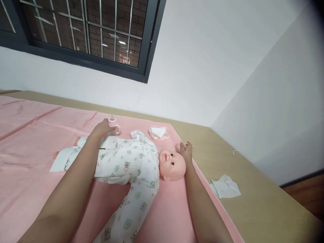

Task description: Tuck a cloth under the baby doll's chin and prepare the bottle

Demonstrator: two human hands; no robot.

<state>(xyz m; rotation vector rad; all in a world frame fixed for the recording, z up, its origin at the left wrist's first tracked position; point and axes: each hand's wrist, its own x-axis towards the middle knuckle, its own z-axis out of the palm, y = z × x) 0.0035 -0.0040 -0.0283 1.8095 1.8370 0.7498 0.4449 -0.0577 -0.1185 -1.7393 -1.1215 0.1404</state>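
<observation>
A baby doll [141, 165] in a white printed romper lies on its back on a pink sheet [30, 135], head [172, 163] to the right. My left hand [101, 130] reaches over the doll's body and closes on a small pink baby bottle [113, 124] standing beyond it. My right hand [186, 150] hovers just past the doll's head, fingers spread, holding nothing.
A folded white cloth or diaper [63, 158] lies under the doll's legs at the left. A crumpled white wipe packet [158, 132] sits beyond the head. White tissues [225, 187] lie on the bare tan mattress [253, 189] at the right. Walls and a window stand behind.
</observation>
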